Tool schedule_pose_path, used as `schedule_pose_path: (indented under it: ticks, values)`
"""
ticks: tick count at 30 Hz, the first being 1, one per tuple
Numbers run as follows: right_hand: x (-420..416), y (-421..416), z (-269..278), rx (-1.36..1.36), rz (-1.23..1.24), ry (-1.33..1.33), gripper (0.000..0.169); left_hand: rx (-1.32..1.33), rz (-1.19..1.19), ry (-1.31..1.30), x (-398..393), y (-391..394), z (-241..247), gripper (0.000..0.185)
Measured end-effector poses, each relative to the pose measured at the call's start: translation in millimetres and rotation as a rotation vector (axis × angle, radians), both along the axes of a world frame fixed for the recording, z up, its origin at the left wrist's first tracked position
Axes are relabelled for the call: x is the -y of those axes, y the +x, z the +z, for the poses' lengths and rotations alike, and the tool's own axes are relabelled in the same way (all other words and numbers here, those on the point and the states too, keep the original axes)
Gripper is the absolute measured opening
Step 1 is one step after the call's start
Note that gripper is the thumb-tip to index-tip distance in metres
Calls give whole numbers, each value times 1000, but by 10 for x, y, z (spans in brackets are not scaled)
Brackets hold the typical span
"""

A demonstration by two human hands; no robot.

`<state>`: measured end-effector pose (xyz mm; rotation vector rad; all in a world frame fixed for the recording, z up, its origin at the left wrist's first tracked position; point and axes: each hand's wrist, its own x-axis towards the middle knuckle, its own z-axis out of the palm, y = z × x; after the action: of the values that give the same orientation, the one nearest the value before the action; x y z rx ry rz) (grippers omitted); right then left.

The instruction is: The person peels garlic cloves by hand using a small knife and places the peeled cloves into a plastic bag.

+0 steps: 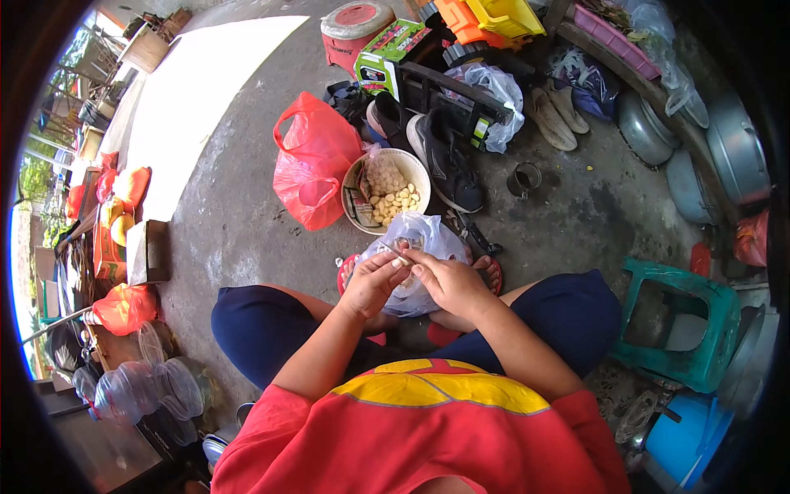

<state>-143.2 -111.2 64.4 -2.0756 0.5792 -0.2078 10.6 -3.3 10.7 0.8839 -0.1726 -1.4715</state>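
Observation:
My left hand [373, 283] pinches a small pale clove [403, 261] that looks like garlic between thumb and fingers. My right hand [455, 283] grips a small knife, its thin blade [391, 249] pointing up and left across the clove; the fingers hide its handle. Directly beneath both hands a whitish translucent plastic bag [410, 302] stands between my feet, with scraps partly visible inside. Just beyond it, a round cream bowl [422, 168] holds loose pale cloves [395, 204] and a knotted clear bag [384, 173] of similar pieces.
A red plastic bag [318, 160] touches the bowl's left side. Black sneakers [447, 163] sit to its right, near a glass mug [524, 179]. A black-handled tool [475, 233] lies by my right foot. At right are a green plastic stool [679, 361] and metal pots [691, 185].

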Motion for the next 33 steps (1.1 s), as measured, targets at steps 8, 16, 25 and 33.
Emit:
schedule_pose_path:
  ticks: [8, 16, 25, 33]
  values:
    - [78, -12, -139, 94, -115, 56, 34, 32, 19, 34, 73, -78, 138, 25]
    - [-2, -20, -239, 43, -112, 713, 40, 33, 108, -15, 39, -76, -21, 25]
    - [-30, 3, -228, 6, -111, 335, 38, 36, 129, 40, 24, -93, -10, 23]
    - [1, -8, -229, -11, -123, 330, 35, 29, 110, 32, 33, -101, -4, 23]
